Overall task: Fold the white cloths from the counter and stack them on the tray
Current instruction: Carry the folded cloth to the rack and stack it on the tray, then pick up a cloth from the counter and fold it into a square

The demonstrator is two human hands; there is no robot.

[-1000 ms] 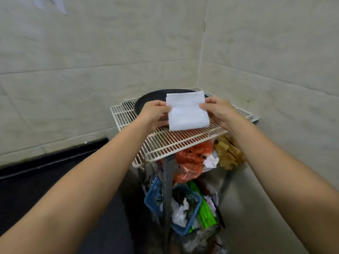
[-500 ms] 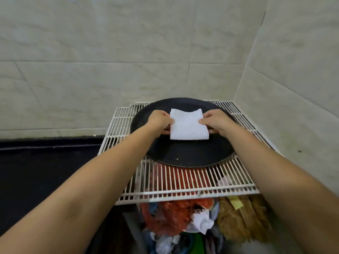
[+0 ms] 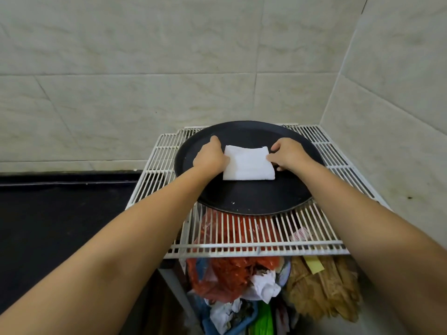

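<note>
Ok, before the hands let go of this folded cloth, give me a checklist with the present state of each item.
1. Folded cloth over the black tray, not the wire rack: ok.
2. Cloth folded into a neat rectangle, no loose flaps showing: ok.
3. Cloth fully resting on the tray floor: cannot tell; its near edge looks down.
4. Left hand and right hand at opposite side edges, so release can be even: ok.
5. Tray seated flat on the rack: ok, though its near rim sits mid-rack.
6. Other cloths already stacked: none visible; this looks like the first.
</note>
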